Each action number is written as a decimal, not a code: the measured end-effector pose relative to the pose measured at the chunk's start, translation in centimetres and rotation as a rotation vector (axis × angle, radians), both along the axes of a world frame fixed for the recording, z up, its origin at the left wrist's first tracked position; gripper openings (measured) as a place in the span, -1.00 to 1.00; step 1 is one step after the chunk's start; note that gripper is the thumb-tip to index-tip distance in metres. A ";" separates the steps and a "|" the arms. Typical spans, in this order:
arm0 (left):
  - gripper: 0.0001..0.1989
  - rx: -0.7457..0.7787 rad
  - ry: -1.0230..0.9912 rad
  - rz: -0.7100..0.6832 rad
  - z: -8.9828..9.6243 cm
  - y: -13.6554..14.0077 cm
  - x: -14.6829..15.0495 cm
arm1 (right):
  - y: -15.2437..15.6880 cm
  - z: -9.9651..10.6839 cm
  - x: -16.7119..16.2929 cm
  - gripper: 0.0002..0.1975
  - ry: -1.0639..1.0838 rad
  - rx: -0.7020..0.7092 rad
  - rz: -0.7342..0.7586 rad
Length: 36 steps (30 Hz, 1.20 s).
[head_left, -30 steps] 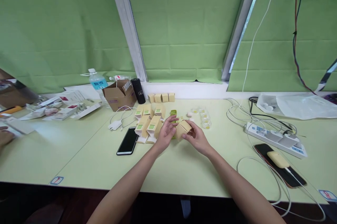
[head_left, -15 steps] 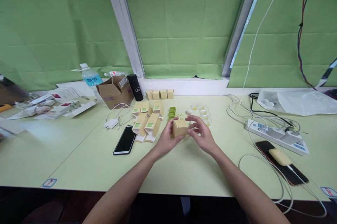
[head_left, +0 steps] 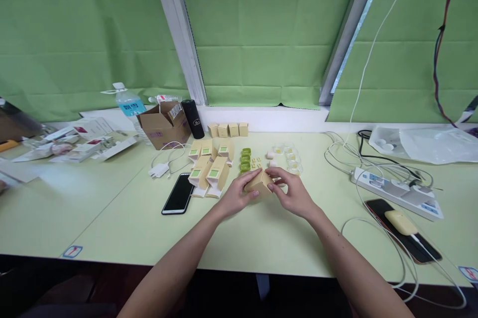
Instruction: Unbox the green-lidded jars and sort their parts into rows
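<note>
Near the middle of the worktop (head_left: pixel 261 243), toward the front edge: one small tan box (head_left: pixel 260 182), between both hands. Left hand (head_left: pixel 239 192) wraps its left side, thumb on the near face; right hand (head_left: pixel 292 189) grips the right side, fingertips at the top edge. Both narrow, closed on the box; neither wide.

Progress, judging by the layout: partway. Four small boxes (head_left: pixel 233 130) stand in a row at the back edge, look closed. Left of the hands, five packs (head_left: pixel 217 172) with green labels; the two nearest the front edge have white flaps out. Loose and apart, beyond the hands: a line of green cups (head_left: pixel 245 158), yellow bits (head_left: pixel 254 160), white pieces (head_left: pixel 270 155), clear cups (head_left: pixel 293 156). None of these is being touched. Phone (head_left: pixel 178 194) lies beside the packs, toward the front edge.

Hard to make out: fingers cover much of the box, so can't tell if it's fully shut or holds anything. Nearest green cup partly behind left hand; lowest clear cups close behind right hand, count unclear. Yellow bits too small to identify. Insides of the packs not visible. Clutter at the left edge cut off by the frame.
</note>
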<state>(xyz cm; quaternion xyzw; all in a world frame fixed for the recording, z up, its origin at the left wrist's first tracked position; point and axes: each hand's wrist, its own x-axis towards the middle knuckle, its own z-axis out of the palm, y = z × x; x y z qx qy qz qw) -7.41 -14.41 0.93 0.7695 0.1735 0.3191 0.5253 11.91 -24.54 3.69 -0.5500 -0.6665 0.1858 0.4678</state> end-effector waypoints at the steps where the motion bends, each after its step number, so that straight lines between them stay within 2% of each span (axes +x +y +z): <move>1: -0.37 0.018 0.012 0.001 0.1 -0.1 -0.1 | -0.1 0.0 -0.1 -0.68 -0.034 0.009 -0.001; 5: -0.44 0.059 0.036 0.013 0.4 -0.5 -0.2 | -0.5 -0.2 -0.4 -0.57 -0.127 0.011 -0.010; 10: -0.50 0.150 0.082 0.069 0.6 -0.4 -0.4 | -0.8 -0.1 -0.4 -0.47 -0.144 -0.070 0.012; 17: -0.45 0.347 0.222 -0.018 0.8 -0.5 -0.6 | -1.2 0.4 -0.5 -0.35 -0.153 -0.198 0.072; 21: -0.42 0.493 0.305 -0.011 1.0 -1.1 -0.5 | -1.5 0.6 -0.8 -0.29 -0.176 -0.211 0.099; 27: -0.23 0.579 0.323 -0.011 1.5 -2.1 0.0 | -1.9 1.0 -1.3 -0.25 -0.214 -0.253 0.069; 32: -0.42 0.636 0.375 0.050 0.5 -2.2 0.7 | -1.9 0.9 -1.9 -0.27 -0.282 -0.254 0.063; 36: -0.40 0.705 0.379 0.132 -0.2 -2.0 0.9 | -1.9 0.7 -2.1 -0.30 -0.314 -0.237 0.074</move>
